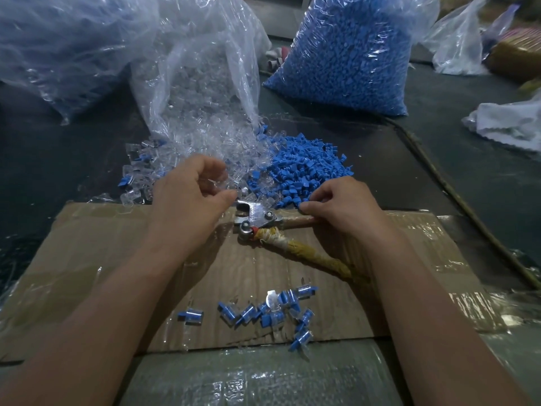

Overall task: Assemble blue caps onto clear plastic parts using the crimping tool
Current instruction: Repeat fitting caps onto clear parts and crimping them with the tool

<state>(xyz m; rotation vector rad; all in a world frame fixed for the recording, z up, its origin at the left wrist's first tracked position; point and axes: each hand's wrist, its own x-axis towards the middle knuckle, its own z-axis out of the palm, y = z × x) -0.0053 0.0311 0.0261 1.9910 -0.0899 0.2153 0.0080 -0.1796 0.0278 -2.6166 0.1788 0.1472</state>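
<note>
Capped parts (257, 313) lie nearest on cardboard (102, 259). Farther, left hand (187, 197) curls loosely over clear parts (205, 159); right hand (342, 206) pinches a blue cap (304, 205) beside the crimper (257, 219).

Right hand (342, 206) hides crimping tool (257, 219) upper handle

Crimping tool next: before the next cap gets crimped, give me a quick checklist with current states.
1. Clear part in left hand: cannot tell; fingers curl at the clear pile, any pick is hidden.
2. Blue cap in right hand: cannot tell; fingertips pinch at the blue cap pile edge.
3. Crimping tool within reach: ok, lying on the cardboard between the hands.
4. Tool gripped: not ok, neither hand holds its handles.
5. Finished pieces clear of the tool: ok.
</note>
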